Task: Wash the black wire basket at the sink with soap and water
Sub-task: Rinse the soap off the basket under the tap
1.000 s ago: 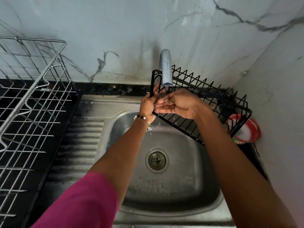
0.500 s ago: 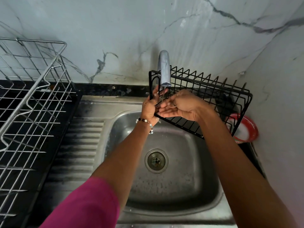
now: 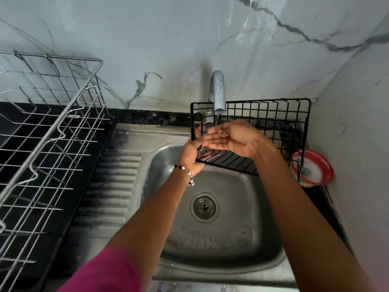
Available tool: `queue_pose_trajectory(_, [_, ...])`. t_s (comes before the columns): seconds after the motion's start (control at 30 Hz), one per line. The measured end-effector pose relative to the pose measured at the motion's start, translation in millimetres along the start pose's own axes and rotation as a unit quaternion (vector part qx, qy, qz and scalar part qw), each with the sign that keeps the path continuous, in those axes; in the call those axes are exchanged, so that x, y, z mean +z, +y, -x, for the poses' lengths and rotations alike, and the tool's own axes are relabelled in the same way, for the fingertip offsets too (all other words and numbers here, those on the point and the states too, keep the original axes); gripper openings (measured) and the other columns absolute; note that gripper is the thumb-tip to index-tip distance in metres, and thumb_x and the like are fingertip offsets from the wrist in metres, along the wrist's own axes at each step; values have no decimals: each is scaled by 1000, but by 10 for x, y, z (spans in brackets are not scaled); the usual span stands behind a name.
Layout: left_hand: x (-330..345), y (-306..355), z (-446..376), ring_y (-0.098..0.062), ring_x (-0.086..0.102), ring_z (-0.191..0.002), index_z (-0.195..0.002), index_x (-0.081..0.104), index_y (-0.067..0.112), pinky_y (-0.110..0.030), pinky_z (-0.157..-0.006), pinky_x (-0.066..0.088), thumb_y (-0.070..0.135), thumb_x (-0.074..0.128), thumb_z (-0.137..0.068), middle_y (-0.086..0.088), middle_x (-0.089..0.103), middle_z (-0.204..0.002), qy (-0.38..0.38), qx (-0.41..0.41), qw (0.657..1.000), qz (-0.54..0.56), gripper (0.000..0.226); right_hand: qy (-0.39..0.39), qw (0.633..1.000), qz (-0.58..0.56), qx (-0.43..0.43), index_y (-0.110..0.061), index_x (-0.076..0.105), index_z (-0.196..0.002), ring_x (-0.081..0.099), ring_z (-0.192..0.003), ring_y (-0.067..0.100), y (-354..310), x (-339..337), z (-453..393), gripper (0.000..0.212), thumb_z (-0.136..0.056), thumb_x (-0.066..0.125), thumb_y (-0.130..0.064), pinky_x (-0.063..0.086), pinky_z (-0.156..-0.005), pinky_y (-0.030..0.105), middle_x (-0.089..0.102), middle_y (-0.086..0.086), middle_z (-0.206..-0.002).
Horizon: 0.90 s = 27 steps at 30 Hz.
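Nearest me is a magenta sleeve [image 3: 105, 270] on the left arm, reaching over the stainless steel sink [image 3: 210, 249] with its round drain [image 3: 204, 207]. Above the drain, the left hand [image 3: 192, 151], a beaded bracelet [image 3: 185, 171] at its wrist, is wrapped around the left end of the black wire basket [image 3: 263, 121], which is held over the back of the sink and tipped with its grid base facing me. The right hand [image 3: 231, 139] lies flat and open, palm up, gripping nothing, catching the thin stream from the curved grey metal tap [image 3: 217, 91] just behind the basket. This looks like the rinsing step. Next, I'd guess, the open hand must rub along the wires while the left turns the basket. Left of the sink stands 1 silver wire dish rack [image 3: 48, 131]; right of it, a red-rimmed round tub [image 3: 315, 167].
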<state>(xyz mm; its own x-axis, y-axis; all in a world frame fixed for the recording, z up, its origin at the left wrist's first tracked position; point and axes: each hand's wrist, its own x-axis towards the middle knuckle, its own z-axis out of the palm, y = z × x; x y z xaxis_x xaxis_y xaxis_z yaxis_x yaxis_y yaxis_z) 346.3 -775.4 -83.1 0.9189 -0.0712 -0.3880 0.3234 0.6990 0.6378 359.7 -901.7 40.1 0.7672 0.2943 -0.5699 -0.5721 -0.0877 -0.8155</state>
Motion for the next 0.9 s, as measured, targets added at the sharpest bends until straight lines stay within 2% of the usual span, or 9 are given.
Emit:
queue_pose_trajectory(0.07, [-42,-2,53,-30,65,-89,-133,55,12,-56,-92,50,18,43,-102,-16,66,-106,19,-15,1000,-2,33,28,999,15,-8,11,61,-109,68,-96,36,-17,0,-13,28,-94,37,7,54,-89,42,66,29,-107])
queue_pose_trajectory(0.13, [-92,-8,68,-29,64,-82,-135,53,9,-55,-89,51,24,47,-102,-16,66,-98,44,-27,999,-13,36,7,1000,16,-8,9,62,-107,68,-97,35,-43,0,-4,28,-94,38,7,54,-89,41,67,28,-106])
queue_pose_trajectory(0.33, [-75,-13,239,-42,66,-92,-127,57,23,-54,-83,55,33,47,-102,-30,66,-109,13,-76,997,8,28,24,999,-23,-17,15,56,-113,68,-94,34,-141,96,1,31,-95,33,9,59,-78,35,65,30,-108])
queue_pose_trajectory(0.43, [-52,-30,289,-45,65,-94,-131,55,24,-54,-89,53,42,54,-98,-33,63,-113,17,-98,995,7,38,-31,998,-49,-25,14,58,-109,67,-99,36,-157,130,11,32,-92,31,12,56,-85,39,66,29,-105])
queue_pose_trajectory(0.6, [-50,-19,304,-41,66,-94,-124,58,30,-48,-80,57,64,53,-86,-29,65,-105,24,-93,995,-8,50,33,998,53,-9,9,62,-101,70,-87,29,-130,90,-15,23,-95,41,5,58,-78,34,69,23,-96])
queue_pose_trajectory(0.67, [-34,4,314,-43,64,-101,-119,59,37,-49,-84,57,73,43,-85,-29,65,-109,21,-102,994,-16,52,-8,999,-20,-24,11,61,-104,70,-93,32,-151,99,0,27,-93,37,8,57,-83,36,69,26,-99])
queue_pose_trajectory(0.73, [-38,11,333,-44,64,-103,-126,59,39,-53,-91,54,79,36,-83,-31,65,-113,24,-109,993,-28,63,-12,997,-62,-38,11,62,-102,70,-93,33,-180,143,-4,31,-92,32,11,58,-82,36,68,27,-100])
queue_pose_trajectory(0.8, [-18,12,361,-45,64,-105,-135,55,38,-55,-88,55,83,33,-80,-35,59,-124,29,-112,992,-41,74,17,999,-21,-34,11,61,-100,69,-92,33,-181,179,-12,32,-93,30,12,58,-79,35,67,26,-100])
queue_pose_trajectory(0.9, [-2,30,388,-46,63,-110,-141,49,38,-53,-84,58,86,29,-77,-35,57,-128,32,-122,990,-63,83,-2,999,-28,-21,14,59,-102,67,-94,35,-149,179,-17,33,-90,28,14,57,-82,37,66,27,-100])
